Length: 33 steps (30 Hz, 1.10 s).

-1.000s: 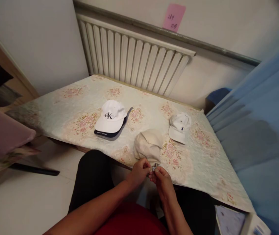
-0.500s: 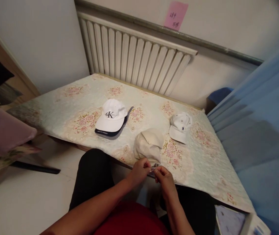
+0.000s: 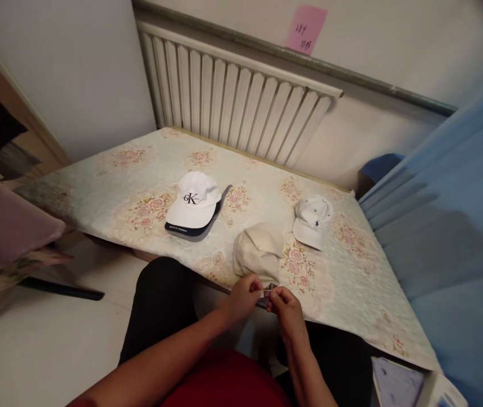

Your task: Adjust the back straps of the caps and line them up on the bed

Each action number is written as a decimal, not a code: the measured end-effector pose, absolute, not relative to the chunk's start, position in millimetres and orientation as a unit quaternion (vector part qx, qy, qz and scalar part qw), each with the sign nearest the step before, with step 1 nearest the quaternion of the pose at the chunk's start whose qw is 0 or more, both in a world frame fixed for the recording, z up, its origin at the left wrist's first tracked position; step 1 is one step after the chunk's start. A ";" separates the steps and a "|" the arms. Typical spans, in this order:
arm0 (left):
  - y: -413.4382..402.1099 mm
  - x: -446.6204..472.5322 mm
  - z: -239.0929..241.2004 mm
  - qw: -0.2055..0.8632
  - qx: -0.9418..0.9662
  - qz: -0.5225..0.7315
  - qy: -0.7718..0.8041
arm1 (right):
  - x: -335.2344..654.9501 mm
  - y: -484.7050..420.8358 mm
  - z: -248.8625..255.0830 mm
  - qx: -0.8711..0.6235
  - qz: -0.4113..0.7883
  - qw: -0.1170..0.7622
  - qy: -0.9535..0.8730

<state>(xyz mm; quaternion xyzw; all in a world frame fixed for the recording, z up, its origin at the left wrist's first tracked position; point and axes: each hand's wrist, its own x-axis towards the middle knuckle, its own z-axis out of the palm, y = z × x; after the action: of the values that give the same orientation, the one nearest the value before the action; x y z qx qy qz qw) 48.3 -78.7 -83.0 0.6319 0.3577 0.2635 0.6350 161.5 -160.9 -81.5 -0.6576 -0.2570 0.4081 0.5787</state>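
The beige cap [image 3: 258, 251] rests at the near edge of the flowered table cover, its near end toward me. At that end, my left hand [image 3: 244, 295] pinches one side of the cap's strap [image 3: 268, 290] between thumb and fingers. My right hand [image 3: 287, 308] is closed in a pinch on the other side, close to a small buckle-like piece. Fingers hide much of the strap. A white cap with black letters [image 3: 193, 199] sits on a dark-brimmed cap [image 3: 194, 233] to the left. To the right lies another white cap [image 3: 311, 217] with a small dark logo.
The flowered cover [image 3: 118, 186] spreads over the table before a white radiator [image 3: 233, 96]. A blue curtain [image 3: 449, 226] hangs on the right. Pink cloth [image 3: 8, 232] is at the left, and an open box [image 3: 396, 381] stands low at the right.
My right fingers have shifted slightly to the right, and more of the small piece at the strap shows between my hands. The caps stay in place.
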 end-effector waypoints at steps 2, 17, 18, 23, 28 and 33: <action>-79.1 48.0 -83.4 0.635 0.633 0.265 0.355 | 162.9 -160.5 -83.0 -0.663 0.402 0.577 -0.257; -80.2 47.3 -86.0 0.636 0.645 0.266 0.331 | 162.2 -160.2 -76.5 -0.690 0.371 0.556 -0.277; -80.3 46.7 -87.9 0.633 0.649 0.267 0.327 | 162.3 -160.5 -76.9 -0.688 0.372 0.558 -0.276; -80.1 44.7 -92.1 0.613 0.665 0.266 0.332 | 161.0 -161.1 -75.5 -0.688 0.373 0.558 -0.276; -80.9 46.3 -91.4 0.580 0.681 0.283 0.345 | 159.9 -160.0 -72.2 -0.690 0.368 0.549 -0.297; -83.8 46.2 -93.9 0.505 0.734 0.308 0.334 | 159.4 -160.0 -73.2 -0.690 0.370 0.552 -0.287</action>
<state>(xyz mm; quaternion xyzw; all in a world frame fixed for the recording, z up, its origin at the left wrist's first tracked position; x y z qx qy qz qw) 46.2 -83.8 -93.9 0.7335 0.3344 0.3078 0.5054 159.4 -160.0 -73.2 -0.6898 -0.2866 0.3701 0.5523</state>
